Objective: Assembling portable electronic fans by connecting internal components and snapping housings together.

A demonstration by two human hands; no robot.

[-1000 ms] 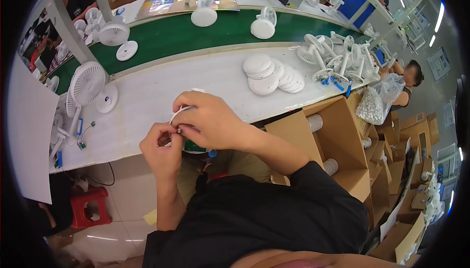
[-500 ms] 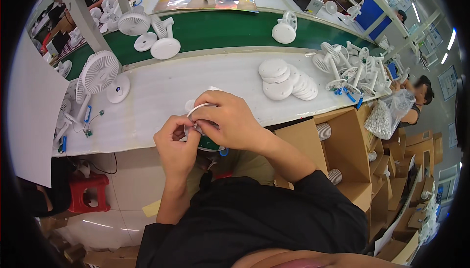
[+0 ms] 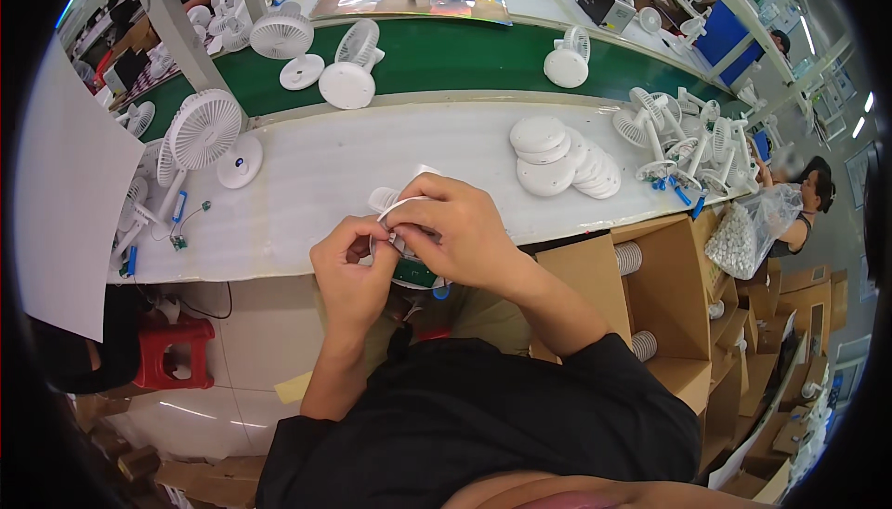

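Bright, even light falls from ceiling strip lamps [image 3: 801, 33] at the upper right. The white counter [image 3: 316, 174] shows mild glare and only soft shadows. The fisheye bends straight edges and leaves black corners. The centre is sharp; the far rim is smeared and small.

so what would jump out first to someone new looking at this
Both hands meet at the near bench edge: the left hand and right hand pinch a small white fan part between them. Behind them a stack of white discs lies on the white bench, and finished white fans stand on the green belt beyond.
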